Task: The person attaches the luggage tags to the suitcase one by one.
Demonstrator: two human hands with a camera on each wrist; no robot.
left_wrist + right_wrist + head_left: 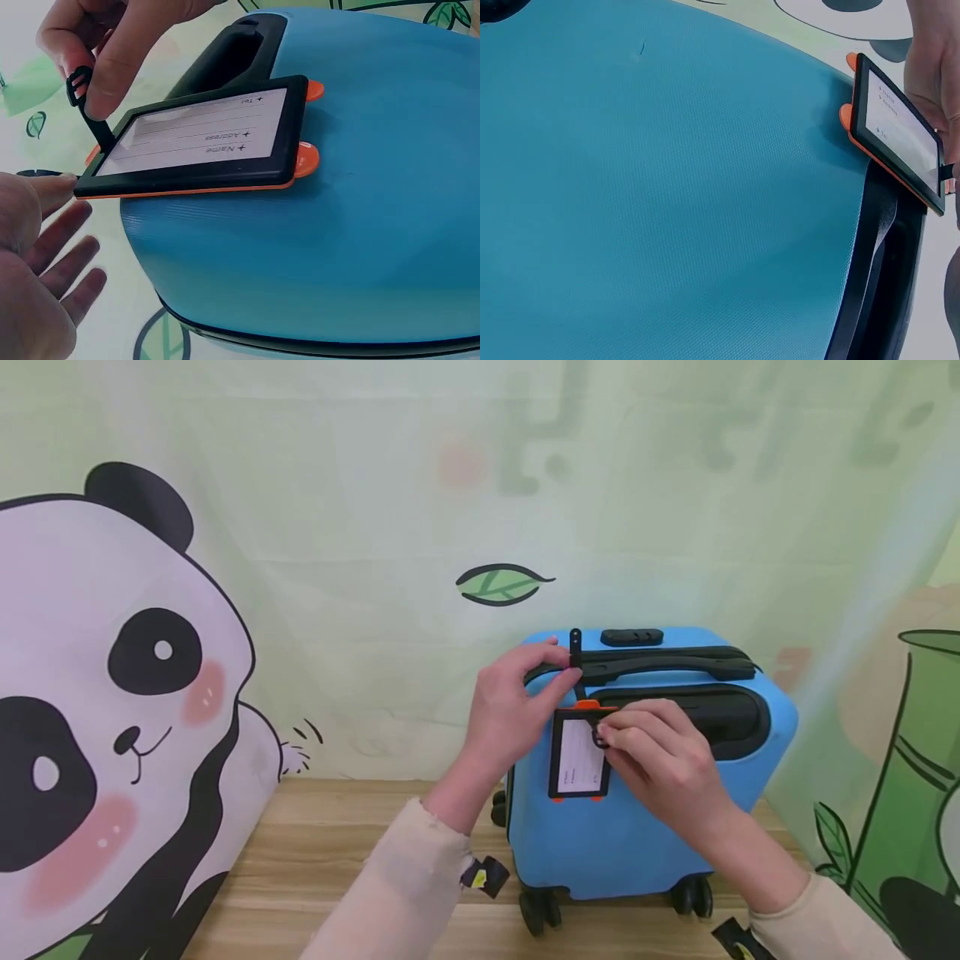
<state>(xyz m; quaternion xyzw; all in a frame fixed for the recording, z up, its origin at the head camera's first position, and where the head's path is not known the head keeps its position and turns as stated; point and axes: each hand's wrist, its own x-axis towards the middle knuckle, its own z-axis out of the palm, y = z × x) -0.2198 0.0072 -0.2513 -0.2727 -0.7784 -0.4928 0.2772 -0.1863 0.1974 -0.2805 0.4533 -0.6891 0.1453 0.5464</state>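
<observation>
A blue suitcase (637,827) stands upright on its wheels, with a black-framed luggage tag (580,752) against its upper front. The tag has orange edges and a white card printed with name, address and tel lines. My left hand (510,702) pinches the tag's black strap (576,647) between thumb and index finger, the strap tip sticking up beside the suitcase handle (667,668). In the left wrist view its other fingers are spread. My right hand (667,760) pinches the strap's buckle end (79,82) between thumb and fingers, just over the card.
A black combination lock (632,637) sits on top of the suitcase. The suitcase rests on a wood-patterned surface (322,860). Behind it hangs a pale green backdrop (360,568) with a large printed panda at the left and bamboo at the right.
</observation>
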